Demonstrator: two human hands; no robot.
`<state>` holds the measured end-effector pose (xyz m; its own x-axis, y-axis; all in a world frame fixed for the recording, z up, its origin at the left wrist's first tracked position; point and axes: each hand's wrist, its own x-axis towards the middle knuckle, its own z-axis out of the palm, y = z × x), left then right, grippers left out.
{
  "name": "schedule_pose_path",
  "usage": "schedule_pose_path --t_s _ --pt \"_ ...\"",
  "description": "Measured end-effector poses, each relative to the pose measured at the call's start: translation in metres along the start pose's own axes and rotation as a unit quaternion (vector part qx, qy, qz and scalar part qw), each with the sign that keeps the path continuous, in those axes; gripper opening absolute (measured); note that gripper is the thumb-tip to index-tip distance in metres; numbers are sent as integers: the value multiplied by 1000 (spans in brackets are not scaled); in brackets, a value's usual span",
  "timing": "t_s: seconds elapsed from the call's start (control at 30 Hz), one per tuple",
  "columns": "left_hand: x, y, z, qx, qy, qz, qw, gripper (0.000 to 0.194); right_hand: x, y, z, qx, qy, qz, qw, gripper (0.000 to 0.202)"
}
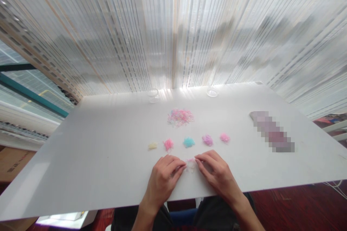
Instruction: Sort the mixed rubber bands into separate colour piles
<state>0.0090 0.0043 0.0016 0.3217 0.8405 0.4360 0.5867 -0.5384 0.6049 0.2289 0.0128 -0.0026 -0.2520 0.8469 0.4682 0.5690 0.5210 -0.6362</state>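
Note:
My left hand (166, 177) is near the table's front edge, thumb and forefinger pinched together. Opposite it, my right hand (218, 173) has its fingertips together too. Between the fingertips lies a small loose bunch of pink and pale strands (191, 164); whatever is in each pinch is too small to make out. Beyond my hands runs a row of little piles of thin strands, perhaps small elastic bands: pale yellow (153, 146), bright pink (168, 144), blue (189, 142), purple (207, 140) and light pink (225, 137). Farther back is a larger mixed-colour pile (180, 117).
Two clear round dishes or cups stand at the white table's (94, 158) far edge, one left (153, 96) and one right (212, 92). A blurred-out long object (272, 131) lies on the right. Behind the table hangs a striped sheer curtain (173, 32).

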Motion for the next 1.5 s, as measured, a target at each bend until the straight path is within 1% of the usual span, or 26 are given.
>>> schedule_pose_path --t_s 0.33,0.63,0.93,1.3,1.43,1.5 --pt "-1 0 0 -1 7 -2 1000 10 -1 1 2 -4 -4 4 1000 13" --pt "0 0 0 -17 18 -20 999 13 4 -1 11 -44 -21 6 999 15" --pt "-4 -3 3 -4 34 -44 998 17 3 -2 5 -14 -34 1 999 14" --pt "-6 -4 3 -37 55 -70 995 21 3 -3 2 14 -29 9 999 14" --pt "-4 -4 3 -41 59 -62 996 20 3 -4 0 26 -48 -14 998 13" --pt "-3 -3 3 -34 55 -45 997 20 3 -6 0 31 -42 -24 998 15"
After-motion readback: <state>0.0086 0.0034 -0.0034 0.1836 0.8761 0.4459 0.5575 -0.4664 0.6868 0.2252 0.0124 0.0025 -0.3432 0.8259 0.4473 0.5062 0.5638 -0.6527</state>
